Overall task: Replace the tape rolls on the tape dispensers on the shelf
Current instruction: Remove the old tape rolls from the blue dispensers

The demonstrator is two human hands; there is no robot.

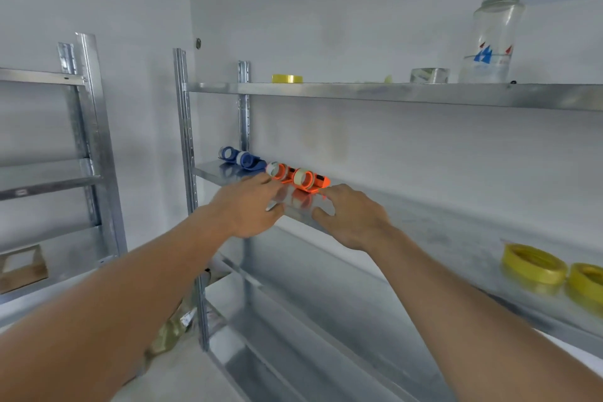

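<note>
On the middle shelf (424,225), two orange tape dispensers (298,179) side by side, left hand (249,206) and right hand (350,217) loosely spread just before them, holding nothing, blue dispensers (241,158) farther left

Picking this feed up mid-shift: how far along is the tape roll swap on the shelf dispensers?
Nothing looks swapped yet. The two orange dispensers and two blue dispensers all carry pale rolls. Left hand and right hand are reaching toward the orange pair, holding nothing. The yellow rolls lie untouched on the shelf at right.
</note>
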